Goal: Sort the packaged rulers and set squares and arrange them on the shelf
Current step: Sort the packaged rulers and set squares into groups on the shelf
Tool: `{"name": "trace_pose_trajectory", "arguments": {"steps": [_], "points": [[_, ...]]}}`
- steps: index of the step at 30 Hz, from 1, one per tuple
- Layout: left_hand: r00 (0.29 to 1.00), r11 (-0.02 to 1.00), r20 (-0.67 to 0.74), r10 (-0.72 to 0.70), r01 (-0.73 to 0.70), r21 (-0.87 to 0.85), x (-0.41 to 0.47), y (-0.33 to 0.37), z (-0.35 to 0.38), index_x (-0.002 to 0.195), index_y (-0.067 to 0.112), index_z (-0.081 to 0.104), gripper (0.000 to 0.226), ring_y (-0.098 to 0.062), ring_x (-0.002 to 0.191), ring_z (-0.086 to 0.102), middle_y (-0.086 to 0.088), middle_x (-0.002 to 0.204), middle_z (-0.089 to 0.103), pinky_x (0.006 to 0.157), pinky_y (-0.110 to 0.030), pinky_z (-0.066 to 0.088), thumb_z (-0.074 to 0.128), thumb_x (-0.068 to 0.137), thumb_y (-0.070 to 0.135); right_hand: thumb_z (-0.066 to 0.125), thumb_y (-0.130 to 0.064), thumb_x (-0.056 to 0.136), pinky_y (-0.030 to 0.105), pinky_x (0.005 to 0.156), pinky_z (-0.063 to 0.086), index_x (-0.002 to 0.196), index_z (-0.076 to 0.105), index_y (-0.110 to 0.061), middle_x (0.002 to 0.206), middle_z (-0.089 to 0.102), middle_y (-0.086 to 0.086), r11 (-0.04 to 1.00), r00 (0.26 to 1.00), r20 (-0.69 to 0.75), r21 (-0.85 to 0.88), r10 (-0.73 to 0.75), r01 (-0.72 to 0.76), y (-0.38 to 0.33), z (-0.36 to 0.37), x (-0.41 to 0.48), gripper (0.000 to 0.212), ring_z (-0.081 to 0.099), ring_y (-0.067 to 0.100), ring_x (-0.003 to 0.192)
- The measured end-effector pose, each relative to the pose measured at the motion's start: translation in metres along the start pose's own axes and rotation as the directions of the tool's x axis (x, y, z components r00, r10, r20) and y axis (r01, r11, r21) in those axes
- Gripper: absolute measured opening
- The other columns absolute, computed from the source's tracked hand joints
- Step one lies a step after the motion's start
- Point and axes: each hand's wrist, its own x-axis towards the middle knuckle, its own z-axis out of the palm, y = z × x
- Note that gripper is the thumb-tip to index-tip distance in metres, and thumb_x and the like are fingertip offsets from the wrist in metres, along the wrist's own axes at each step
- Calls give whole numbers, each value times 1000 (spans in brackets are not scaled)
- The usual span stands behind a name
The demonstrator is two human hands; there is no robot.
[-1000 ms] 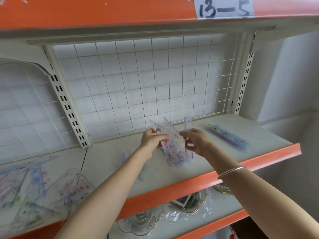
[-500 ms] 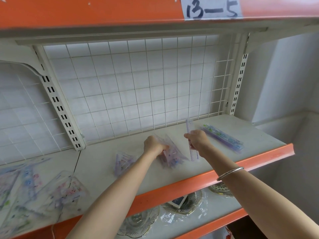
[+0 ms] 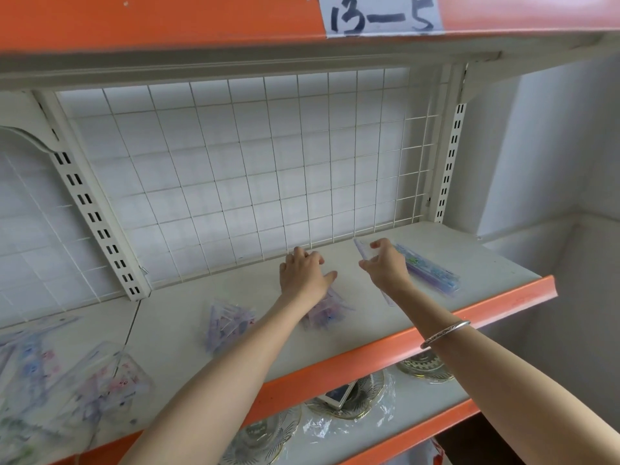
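On the white shelf (image 3: 335, 260) my left hand (image 3: 303, 273) lies flat with straight fingers, its heel over a small pile of packaged set squares (image 3: 323, 315). My right hand (image 3: 385, 263) pinches a clear packaged ruler (image 3: 361, 247) that slants from the back of the shelf toward the front. Just to its right lies a stack of packaged rulers (image 3: 432, 273). A second pile of set squares (image 3: 228, 325) sits further left. A loose heap of mixed packages (image 3: 67, 380) covers the shelf's left section.
A white wire grid (image 3: 251, 169) backs the shelf, between slotted uprights (image 3: 90, 209). The orange front lip (image 3: 436, 325) runs under my forearms. An orange shelf with a "13-5" label (image 3: 382, 15) hangs overhead. Glass dishes (image 3: 352, 397) sit on the shelf below.
My left hand lowered the set squares onto the shelf and opened flat over them. My right hand moved the ruler right, toward the ruler stack.
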Motion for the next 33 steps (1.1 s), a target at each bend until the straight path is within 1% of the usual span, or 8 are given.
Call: {"name": "trace_pose_trajectory", "arguments": {"steps": [4,9,15,18,22,25,29,33], "points": [[998,997,24,58,-59,40,10,13,8,122,20,57,42,-25,125,37,-4,132,42,103,-33,25,50,92,50,61,-6,85,34,91,41,123,52,-5,121,54,18,981,995,-53,-181,-81,70,12,-16,10,39,52,32,111],[995,994,68,78,-83,77,22,23,19,120,22,59,41,-26,124,37,-4,131,44,102,-34,25,48,93,50,56,-2,82,36,91,44,120,55,-9,119,54,15,935,992,-80,-350,-92,59,34,-31,30,38,52,32,109],[993,992,89,82,-90,90,30,25,28,116,22,61,37,-25,125,35,-4,128,45,102,-33,24,48,93,47,59,-18,88,33,93,35,120,54,-16,120,55,11,831,992,-64,-553,-113,59,56,-29,47,33,48,29,114],[993,991,85,87,-95,98,31,23,27,117,22,61,37,-25,124,36,-4,128,46,101,-33,24,48,93,47,57,-31,92,34,93,35,118,54,-15,119,53,11,802,987,-65,-592,-145,79,60,-23,51,31,46,29,113],[994,990,71,83,-91,112,32,15,24,117,23,61,35,-24,123,37,-2,128,46,100,-33,24,48,93,46,56,-21,90,34,93,33,119,53,-16,119,52,10,774,984,-63,-627,-164,89,57,-17,53,29,45,28,113],[995,990,57,78,-84,116,30,6,19,116,23,62,35,-24,123,37,-2,129,46,101,-33,24,48,93,46,53,-12,87,35,95,31,121,54,-17,121,51,10,781,984,-40,-614,-173,112,47,-12,49,34,44,28,116],[998,989,33,59,-63,134,21,-14,5,120,23,60,37,-24,124,37,-2,130,46,101,-33,25,46,95,46,55,-11,86,37,99,30,121,55,-18,123,53,8,788,976,28,-585,-217,193,25,4,39,36,44,26,119],[1000,987,-10,2,0,158,7,-47,-19,121,23,59,36,-25,124,38,-4,129,49,101,-34,24,47,94,44,55,-9,84,34,97,31,119,56,-18,122,56,5,796,951,113,-525,-288,303,-10,31,26,37,45,25,119]]}}
